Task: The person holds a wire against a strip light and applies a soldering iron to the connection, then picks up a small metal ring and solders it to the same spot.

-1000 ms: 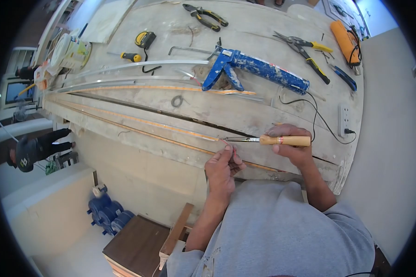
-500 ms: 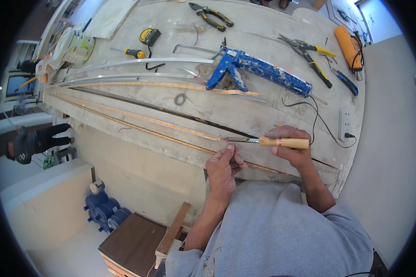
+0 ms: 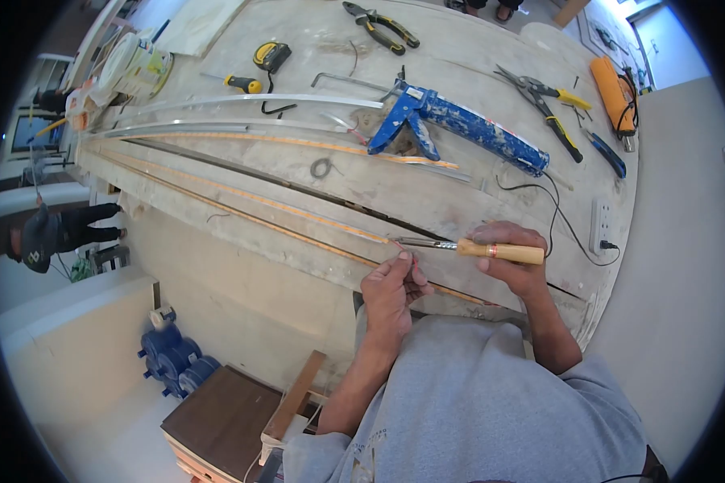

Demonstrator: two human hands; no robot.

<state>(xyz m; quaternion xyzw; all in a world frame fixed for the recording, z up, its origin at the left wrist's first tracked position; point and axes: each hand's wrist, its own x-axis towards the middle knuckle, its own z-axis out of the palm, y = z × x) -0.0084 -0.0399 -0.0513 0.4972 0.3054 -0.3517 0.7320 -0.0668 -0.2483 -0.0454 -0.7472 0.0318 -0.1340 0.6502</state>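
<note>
My right hand (image 3: 511, 256) is closed around the wooden handle of a soldering iron (image 3: 501, 251). Its metal tip points left and meets, or nearly meets, the end of an orange LED strip (image 3: 330, 223) lying along the bench. Just below that tip, my left hand (image 3: 391, 288) pinches a thin red wire (image 3: 400, 247) between thumb and fingers. The wire's upper end is at the strip's end; whether it is joined there is too small to tell. A second orange strip (image 3: 298, 232) runs along the bench's near edge, passing behind my left hand.
Beyond my hands lie a blue caulking gun (image 3: 483, 133), snips (image 3: 548, 105), pliers (image 3: 379, 28), a tape measure (image 3: 272, 56) and a screwdriver (image 3: 243, 84). A power strip (image 3: 601, 225) sits right, with a cord. A person (image 3: 48, 237) stands at far left.
The view has shifted slightly, so the bench things appear a little farther right. Both hands keep their grips, and the iron's tip stays by the strip's end.
</note>
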